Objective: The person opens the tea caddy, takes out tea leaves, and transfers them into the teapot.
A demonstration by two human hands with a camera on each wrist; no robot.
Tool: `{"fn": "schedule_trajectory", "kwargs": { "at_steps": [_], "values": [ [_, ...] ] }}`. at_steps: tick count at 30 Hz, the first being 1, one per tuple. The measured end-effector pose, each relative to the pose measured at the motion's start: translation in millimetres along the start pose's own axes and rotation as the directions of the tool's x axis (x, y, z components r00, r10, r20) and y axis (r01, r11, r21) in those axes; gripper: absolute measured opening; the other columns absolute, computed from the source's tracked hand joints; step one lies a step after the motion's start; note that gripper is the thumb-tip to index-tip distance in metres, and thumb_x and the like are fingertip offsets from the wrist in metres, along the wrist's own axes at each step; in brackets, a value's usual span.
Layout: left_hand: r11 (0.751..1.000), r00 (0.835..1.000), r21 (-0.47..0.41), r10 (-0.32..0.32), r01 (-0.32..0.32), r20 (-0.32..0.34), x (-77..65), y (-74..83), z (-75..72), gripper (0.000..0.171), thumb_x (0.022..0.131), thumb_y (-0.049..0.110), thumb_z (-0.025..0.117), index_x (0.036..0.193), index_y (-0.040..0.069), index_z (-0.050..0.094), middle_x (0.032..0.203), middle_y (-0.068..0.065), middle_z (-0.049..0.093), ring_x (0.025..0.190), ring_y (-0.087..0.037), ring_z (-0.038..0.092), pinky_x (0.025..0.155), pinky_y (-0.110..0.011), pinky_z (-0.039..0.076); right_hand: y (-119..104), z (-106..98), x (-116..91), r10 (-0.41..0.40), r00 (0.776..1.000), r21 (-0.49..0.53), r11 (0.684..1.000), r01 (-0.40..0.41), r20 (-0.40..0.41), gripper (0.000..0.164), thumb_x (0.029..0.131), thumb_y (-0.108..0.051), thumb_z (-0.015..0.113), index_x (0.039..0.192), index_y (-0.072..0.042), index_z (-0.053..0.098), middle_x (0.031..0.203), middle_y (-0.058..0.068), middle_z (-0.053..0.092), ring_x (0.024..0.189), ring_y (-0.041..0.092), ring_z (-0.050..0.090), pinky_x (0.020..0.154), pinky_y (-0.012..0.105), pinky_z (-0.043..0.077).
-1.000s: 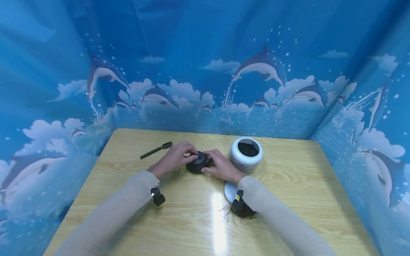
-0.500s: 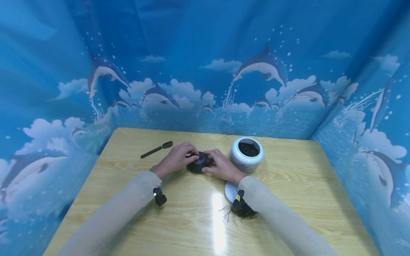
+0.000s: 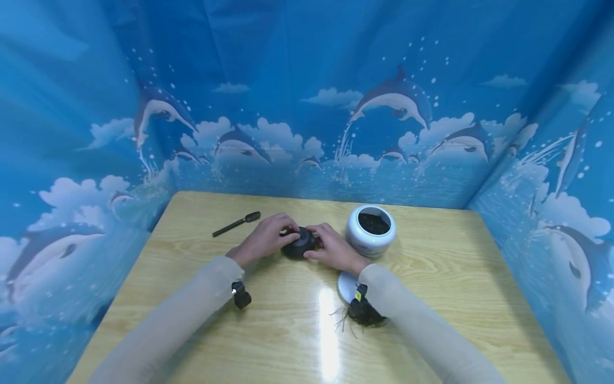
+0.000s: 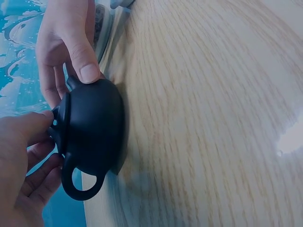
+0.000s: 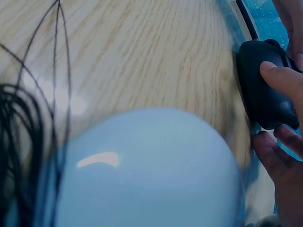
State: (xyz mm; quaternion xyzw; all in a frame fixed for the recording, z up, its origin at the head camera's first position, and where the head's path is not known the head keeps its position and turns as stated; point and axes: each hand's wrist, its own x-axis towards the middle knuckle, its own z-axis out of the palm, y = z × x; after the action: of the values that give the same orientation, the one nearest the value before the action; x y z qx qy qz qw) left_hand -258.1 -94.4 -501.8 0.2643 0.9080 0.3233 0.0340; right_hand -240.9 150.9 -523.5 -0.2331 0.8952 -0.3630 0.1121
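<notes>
A small black teapot (image 3: 298, 246) rests on the wooden table between both hands. My left hand (image 3: 267, 238) comes from the left and pinches the knob of the teapot's lid (image 4: 59, 124), which sits on the pot. Below those fingers the handle loop (image 4: 83, 185) shows in the left wrist view. Around the spout side, my right hand (image 3: 334, 248) holds the teapot's body, its thumb (image 5: 279, 75) on the near wall. Part of the spout is hidden by the right hand's fingers.
A white jar (image 3: 358, 240) filled with dark loose bits stands right of the teapot. Under the right forearm lie a round white lid (image 3: 346, 287) and a dark clump with thin strands (image 3: 361, 313). A black long-handled tool (image 3: 235, 224) lies at the back left.
Almost nothing moves. Both hands stay at the teapot, and the whole scene shifts very slightly to the right in the head view.
</notes>
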Motion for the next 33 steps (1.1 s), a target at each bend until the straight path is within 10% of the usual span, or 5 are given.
{"fn": "schedule_trajectory", "kwargs": {
  "at_steps": [17,33],
  "values": [
    [0.998,0.996,0.018,0.066,-0.065,-0.059,2.2,15.1,-9.1,0.016,0.106,0.026,0.075,0.117,0.014,0.078,0.118,-0.002,0.076,0.110,-0.023,0.072,0.098,-0.045,0.062,-30.5,-54.7,-3.1,-0.065,0.997,0.016,0.998,0.066,-0.038,0.083,0.102,-0.033,0.080,0.171,-0.024,0.035,0.164,0.013,0.044,0.143,0.042,0.057,0.115,0.057,0.054],
    [0.987,0.986,0.008,0.157,-0.158,0.049,15.3,56.3,7.9,0.025,0.107,0.025,0.074,0.128,0.012,0.077,0.125,-0.004,0.076,0.117,-0.026,0.073,0.102,-0.044,0.061,-20.5,-127.7,-32.2,-0.022,0.990,-0.043,0.999,0.016,-0.142,0.080,0.101,-0.049,0.078,0.168,-0.027,0.040,0.172,0.012,0.036,0.148,0.044,0.049,0.116,0.069,0.047]
  ]
}}
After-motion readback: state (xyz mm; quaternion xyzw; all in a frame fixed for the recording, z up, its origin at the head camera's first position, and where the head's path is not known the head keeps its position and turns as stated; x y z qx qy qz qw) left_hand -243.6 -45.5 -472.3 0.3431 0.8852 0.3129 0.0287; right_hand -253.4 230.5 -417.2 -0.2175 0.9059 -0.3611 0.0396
